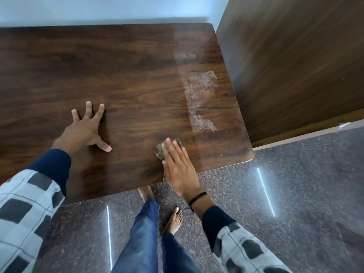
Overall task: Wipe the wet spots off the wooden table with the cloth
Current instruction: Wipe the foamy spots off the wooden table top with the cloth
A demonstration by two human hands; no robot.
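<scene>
A dark wooden table (122, 75) fills the upper left of the head view. A streaky wet patch (201, 97) runs down its right side, with a smaller wet smear (186, 56) farther back. My right hand (178, 166) lies flat with straight fingers on a small brownish cloth (160, 151) near the table's front edge, just below and left of the wet patch. Most of the cloth is hidden under the hand. My left hand (84, 129) rests on the bare tabletop with fingers spread, well left of the cloth.
A tall wooden cabinet or door panel (295, 60) stands close against the table's right side. A pale wall (98, 8) runs behind the table. Speckled stone floor (295, 194) lies in front, where my legs and bare feet (174, 219) stand at the table's edge.
</scene>
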